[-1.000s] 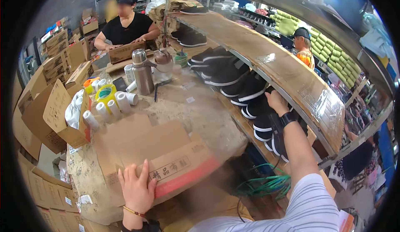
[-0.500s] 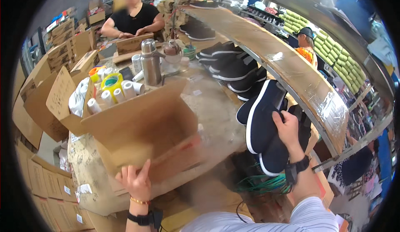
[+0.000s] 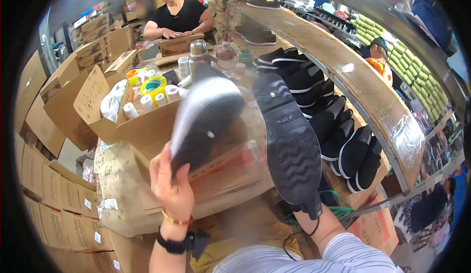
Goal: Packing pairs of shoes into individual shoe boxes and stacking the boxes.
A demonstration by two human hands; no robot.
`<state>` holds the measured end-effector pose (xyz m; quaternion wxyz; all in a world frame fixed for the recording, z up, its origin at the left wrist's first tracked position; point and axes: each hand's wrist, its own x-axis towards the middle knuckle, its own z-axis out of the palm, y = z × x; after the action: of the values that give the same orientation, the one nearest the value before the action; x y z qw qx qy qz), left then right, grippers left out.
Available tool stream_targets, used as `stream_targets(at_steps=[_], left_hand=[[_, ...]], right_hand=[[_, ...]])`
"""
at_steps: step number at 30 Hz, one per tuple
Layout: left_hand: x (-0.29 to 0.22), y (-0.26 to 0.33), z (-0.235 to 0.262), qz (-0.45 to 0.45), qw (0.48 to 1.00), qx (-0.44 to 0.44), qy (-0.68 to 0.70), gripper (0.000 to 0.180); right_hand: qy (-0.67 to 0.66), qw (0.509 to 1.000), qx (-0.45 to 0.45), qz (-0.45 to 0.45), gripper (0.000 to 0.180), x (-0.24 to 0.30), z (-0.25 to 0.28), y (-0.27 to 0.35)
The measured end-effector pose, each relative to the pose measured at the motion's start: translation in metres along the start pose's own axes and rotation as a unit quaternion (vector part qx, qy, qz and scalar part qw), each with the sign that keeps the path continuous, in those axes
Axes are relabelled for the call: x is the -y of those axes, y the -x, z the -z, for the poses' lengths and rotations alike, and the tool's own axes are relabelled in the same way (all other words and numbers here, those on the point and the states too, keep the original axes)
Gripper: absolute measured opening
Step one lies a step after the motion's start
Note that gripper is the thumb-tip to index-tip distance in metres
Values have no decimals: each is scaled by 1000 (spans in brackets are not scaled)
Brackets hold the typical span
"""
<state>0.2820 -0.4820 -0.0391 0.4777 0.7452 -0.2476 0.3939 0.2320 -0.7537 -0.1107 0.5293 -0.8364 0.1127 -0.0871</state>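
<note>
My left hand [image 3: 172, 182] pinches one end of a black shoe [image 3: 208, 121] with a white edge, thumb and fingers on opposite sides. Motion smears this shoe, which hangs over an open cardboard box [image 3: 144, 136]. A second black shoe [image 3: 293, 148] stands in front of my right forearm [image 3: 321, 231], its zigzag-patterned sole facing me. Behind that shoe my right hand and its fingers are hidden, though the shoe is held up at the wrist. To the right, several more black shoes [image 3: 338, 121] with white edges lie in a row under a wooden shelf.
The plastic-wrapped shelf [image 3: 363, 89] runs along the right. Past the box stand white rolls [image 3: 147, 102], yellow tape [image 3: 154, 85] and a metal flask [image 3: 198, 52]. A person [image 3: 177, 18] works across the paper-covered table [image 3: 128, 184]. Stacked cartons [image 3: 54, 184] line the left.
My right hand has left the shoe row, bringing a shoe in front of my body. My left hand has risen from the box's edge and now holds the other shoe. The view has shifted slightly.
</note>
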Motion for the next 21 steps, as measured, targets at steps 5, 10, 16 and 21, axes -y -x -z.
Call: stream_targets(at_steps=[5,10,16,21], left_hand=[[55,27,-7,-74,955,219,-184,45],[56,12,7,-54,955,258,-133,35],[77,25,10,-34,950,274,-147,28],[74,30,6,-209,916,262,-219,29]], right_hand=[[-523,849,-28,72,32,41,-34,1],[-648,752,121,-34,19,55,-31,-3],[7,908,-53,416,6,130,-33,-37],[211,795,77,564,18,78,-91,-83]])
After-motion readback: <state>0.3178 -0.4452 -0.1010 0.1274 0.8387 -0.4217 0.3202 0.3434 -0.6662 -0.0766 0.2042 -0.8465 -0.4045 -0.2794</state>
